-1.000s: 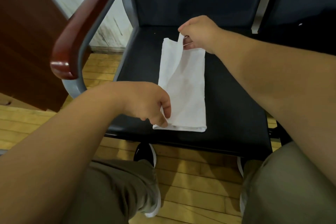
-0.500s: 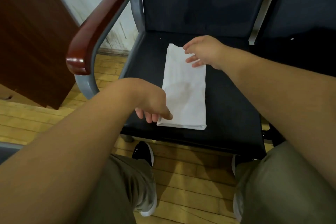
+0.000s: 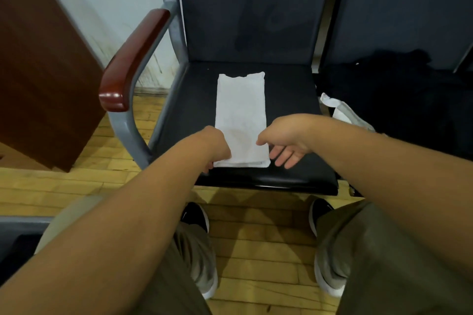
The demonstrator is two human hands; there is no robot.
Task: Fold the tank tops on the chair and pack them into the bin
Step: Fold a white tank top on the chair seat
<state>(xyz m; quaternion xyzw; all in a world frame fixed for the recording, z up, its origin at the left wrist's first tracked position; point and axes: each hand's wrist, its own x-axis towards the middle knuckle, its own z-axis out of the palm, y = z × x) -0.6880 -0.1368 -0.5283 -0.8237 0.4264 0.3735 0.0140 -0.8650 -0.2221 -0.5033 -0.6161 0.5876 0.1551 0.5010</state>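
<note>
Tank top first: the white cotton tank top (image 3: 240, 110), folded into one long narrow strip, lies flat down the middle of the black padded chair seat (image 3: 294, 100), its near end at the seat's front edge. Left of the seat stand the brown wooden panel (image 3: 38, 59) and then the glossy red-brown wooden armrest (image 3: 133, 59).

At the seat's front, your left hand (image 3: 217, 147) sits on the strip's near left corner. Its fingers are mostly hidden, so I cannot tell whether they pinch the cloth. Your right hand (image 3: 285, 147) is at the near right corner, thumb laid on the fabric, the other fingers (image 3: 286, 158) straight and spread beside the edge, gripping nothing. Right of the seat a crumpled white garment (image 3: 343, 110) lies at the gap, and past it a dark heap of clothing (image 3: 409, 79).

A second ago your right hand was at the seat's back end, pinching the top layer, while the left pinched the near edge. The layer now lies flat and the right hand has come forward. I judge the lengthwise fold finished, and you look set to fold the strip across. No bin shows. No brand, label or writing is readable.
</note>
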